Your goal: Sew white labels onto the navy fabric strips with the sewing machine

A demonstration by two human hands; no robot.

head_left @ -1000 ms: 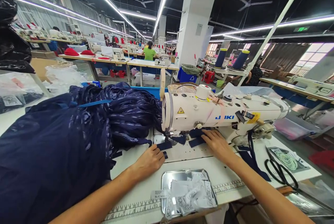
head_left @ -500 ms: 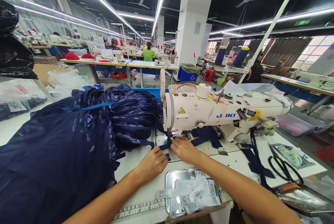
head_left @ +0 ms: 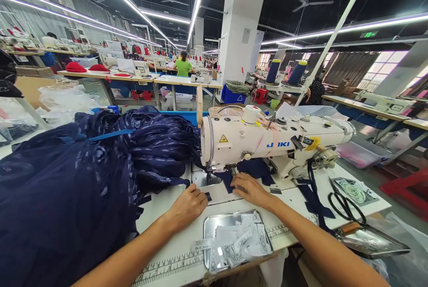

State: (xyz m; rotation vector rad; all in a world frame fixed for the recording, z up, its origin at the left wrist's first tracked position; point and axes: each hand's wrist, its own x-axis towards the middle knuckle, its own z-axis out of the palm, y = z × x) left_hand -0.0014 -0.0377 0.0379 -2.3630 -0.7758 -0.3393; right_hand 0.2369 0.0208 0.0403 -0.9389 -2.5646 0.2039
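My left hand (head_left: 190, 203) is closed at the bed of the white sewing machine (head_left: 249, 137), its fingertips on the end of a navy strip (head_left: 183, 182). That strip comes off a large heap of navy sheer garments (head_left: 73, 189) on the left. Beyond the needle area, to the right, my right hand (head_left: 253, 190) has its fingers bent over the edge of a navy fabric piece (head_left: 228, 182), seemingly pinching it. Its fingertips are partly hidden. Bare white machine bed shows between the two hands.
A metal tray (head_left: 207, 224) of printed labels (head_left: 239, 244) lies in front of my hands. Black-handled scissors (head_left: 347, 209), a second metal tray (head_left: 374, 239) and navy scraps (head_left: 309, 198) are at right. Thread cones (head_left: 273, 72) stand behind. A person in green (head_left: 183, 67) sits farther back.
My right hand has moved right, away from the needle and my left hand. The navy strip that ran between the hands no longer spans that spot. The view has turned slightly right.
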